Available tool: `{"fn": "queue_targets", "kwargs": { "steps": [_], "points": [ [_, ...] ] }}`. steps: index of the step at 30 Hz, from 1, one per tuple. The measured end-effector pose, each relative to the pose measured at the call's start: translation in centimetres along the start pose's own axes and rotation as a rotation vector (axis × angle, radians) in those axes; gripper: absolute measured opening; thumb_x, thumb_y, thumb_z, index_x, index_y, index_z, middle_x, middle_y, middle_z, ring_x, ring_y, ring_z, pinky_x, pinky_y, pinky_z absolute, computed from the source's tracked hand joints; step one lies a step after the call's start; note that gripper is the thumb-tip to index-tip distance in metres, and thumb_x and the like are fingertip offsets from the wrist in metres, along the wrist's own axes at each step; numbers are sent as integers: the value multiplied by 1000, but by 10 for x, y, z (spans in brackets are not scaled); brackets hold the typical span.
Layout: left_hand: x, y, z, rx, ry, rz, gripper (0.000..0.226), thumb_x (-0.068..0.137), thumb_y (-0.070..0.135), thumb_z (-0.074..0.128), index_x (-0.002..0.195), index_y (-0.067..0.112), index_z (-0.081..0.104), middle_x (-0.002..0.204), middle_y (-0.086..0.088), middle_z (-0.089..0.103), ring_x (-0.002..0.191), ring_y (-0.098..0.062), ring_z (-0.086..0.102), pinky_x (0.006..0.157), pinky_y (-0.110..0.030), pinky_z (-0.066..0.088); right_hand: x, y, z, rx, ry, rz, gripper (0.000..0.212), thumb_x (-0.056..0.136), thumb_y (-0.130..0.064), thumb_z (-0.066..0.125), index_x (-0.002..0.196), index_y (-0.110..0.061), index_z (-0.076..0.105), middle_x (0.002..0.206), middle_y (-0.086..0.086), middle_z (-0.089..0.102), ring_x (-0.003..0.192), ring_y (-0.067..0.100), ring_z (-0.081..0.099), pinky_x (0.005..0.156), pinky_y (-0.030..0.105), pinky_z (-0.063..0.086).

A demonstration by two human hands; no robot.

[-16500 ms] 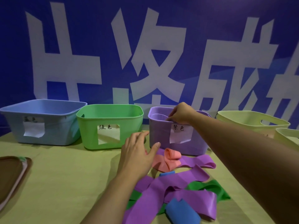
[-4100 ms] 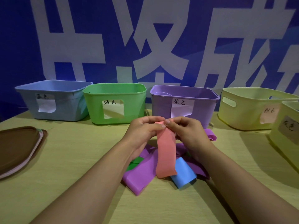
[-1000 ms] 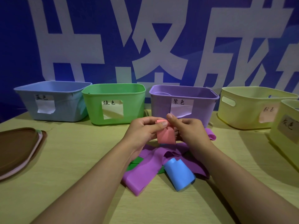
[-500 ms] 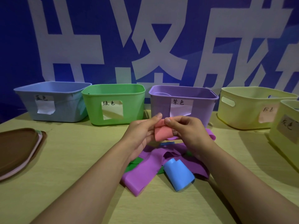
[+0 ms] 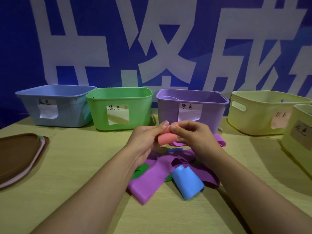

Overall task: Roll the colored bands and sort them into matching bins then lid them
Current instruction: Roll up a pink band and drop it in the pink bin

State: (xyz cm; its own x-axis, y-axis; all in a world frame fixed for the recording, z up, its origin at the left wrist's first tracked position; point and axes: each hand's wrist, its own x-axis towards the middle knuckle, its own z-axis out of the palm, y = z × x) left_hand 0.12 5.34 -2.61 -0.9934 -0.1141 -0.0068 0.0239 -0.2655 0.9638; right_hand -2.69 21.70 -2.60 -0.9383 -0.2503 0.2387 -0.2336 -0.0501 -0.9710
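A pink band (image 5: 166, 139), rolled almost fully, is held above the table between my left hand (image 5: 145, 141) and my right hand (image 5: 194, 137), both pinching it with thumbs and fingertips. Below them lies a heap of purple bands (image 5: 152, 179) with a curled blue band (image 5: 187, 183) on top and green bands (image 5: 141, 171) peeking out underneath. Along the back stand a blue bin (image 5: 55, 107), a green bin (image 5: 118, 97), a purple bin (image 5: 192, 102) holding a rolled purple band, and a yellow bin with a pink label (image 5: 263, 114).
A second yellow bin (image 5: 298, 132) with a grey label sits at the right edge. Stacked brown and pink lids (image 5: 18, 154) lie at the left. A blue wall with large white characters stands behind the bins.
The hanging tail of the pink band has been wound up further; it is now a short roll between my fingers. The heap and bins have not moved.
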Motion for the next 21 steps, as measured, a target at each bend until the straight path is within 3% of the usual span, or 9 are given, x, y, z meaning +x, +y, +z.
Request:
{"fn": "queue_targets", "kwargs": {
  "steps": [4, 7, 9, 11, 13, 21],
  "points": [
    [2, -2, -1, -38, 10, 11, 38, 80, 24, 78, 104, -5, 75, 109, -25, 75, 95, -31, 71, 79, -31, 55, 0, -1, 4, 124, -10, 79, 34, 92, -35, 72, 103, -3, 74, 87, 13, 70, 84, 27, 66, 83, 34, 58],
    [2, -2, -1, -62, -5, 12, 38, 84, 14, 77, 113, -10, 71, 113, -26, 74, 110, -40, 70, 85, -35, 59, -1, -3, 5, 156, -7, 149, 57, 93, -51, 66, 108, 4, 70, 87, 28, 59, 83, 30, 58, 87, 41, 57],
    [2, -2, -2, -52, -22, 26, 25, 87, 6, 74, 107, -8, 72, 107, -22, 76, 103, -35, 74, 85, -33, 63, -3, -5, 5, 101, -9, 173, 64, 94, -57, 62, 106, 6, 73, 89, 34, 64, 79, 29, 60, 82, 40, 56],
    [-2, -1, 0, -27, -35, 45, 8, 88, -3, 70, 97, -3, 72, 92, -15, 79, 82, -21, 77, 70, -25, 62, -4, -5, 5, 40, 12, 190, 72, 94, -61, 60, 103, 8, 74, 90, 34, 69, 69, 25, 62, 69, 32, 56],
    [-5, 0, 1, -30, -46, 51, 10, 87, -7, 70, 95, -1, 69, 84, -12, 79, 71, -16, 76, 63, -21, 59, -4, -5, 4, -3, 34, 202, 77, 92, -64, 60, 103, 11, 73, 86, 30, 72, 62, 21, 64, 61, 29, 56],
    [-9, 0, 4, -36, -25, 76, 19, 82, -15, 72, 99, -6, 69, 91, -20, 76, 74, -23, 77, 67, -24, 62, -4, -3, 4, -79, 95, 168, 51, 92, -50, 70, 82, -1, 78, 68, 14, 74, 52, 16, 65, 58, 27, 55]
  ]
}}
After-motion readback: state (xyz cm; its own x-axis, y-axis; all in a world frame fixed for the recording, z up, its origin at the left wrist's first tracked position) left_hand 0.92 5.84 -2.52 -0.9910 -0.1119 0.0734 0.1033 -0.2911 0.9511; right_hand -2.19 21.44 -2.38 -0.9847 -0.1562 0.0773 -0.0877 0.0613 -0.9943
